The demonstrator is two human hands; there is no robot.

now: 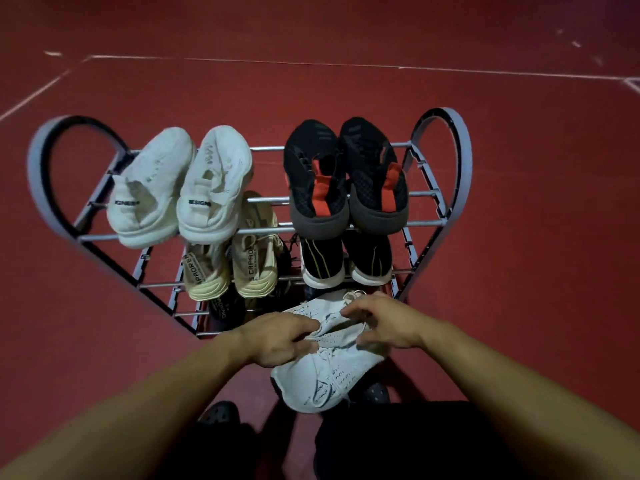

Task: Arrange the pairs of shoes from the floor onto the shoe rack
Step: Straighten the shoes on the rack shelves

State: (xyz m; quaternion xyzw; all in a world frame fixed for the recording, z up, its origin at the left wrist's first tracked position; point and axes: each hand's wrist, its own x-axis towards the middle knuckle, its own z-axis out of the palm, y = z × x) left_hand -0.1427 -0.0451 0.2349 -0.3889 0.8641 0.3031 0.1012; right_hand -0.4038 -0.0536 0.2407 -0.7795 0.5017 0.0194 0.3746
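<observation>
A grey metal shoe rack (pixel 446 133) with round ends stands in the middle of the frame on a dark red floor (pixel 536 271) that has thin white lines. On its top shelf, at the upper left, sits a pair of white shoes (pixel 180 188), heels toward the camera. Beside them, at the upper right, sits a pair of black shoes with red heel tabs (pixel 346 178). On the shelf below, left of the middle, is a pair of cream shoes (pixel 232 268) with letters on the back. Right of them is a pair of black shoes with white soles (pixel 346 261). Lower still, a dark shoe (pixel 225 306) peeks out, mostly hidden.

Near the bottom middle of the frame, two bare hands hold white shoes (pixel 322 368) just in front of the lowest part of the rack. The shoes are bunched together, and one toe points down toward the bottom of the frame. The left hand (pixel 277 337) pinches the soft cloth at the top of a white shoe between thumb and fingers. The right hand (pixel 381 327) curls its fingers over the shoes from the other side and grips them too.

At the very bottom, dark clogs (pixel 221 414) with holes show on the person's feet.
</observation>
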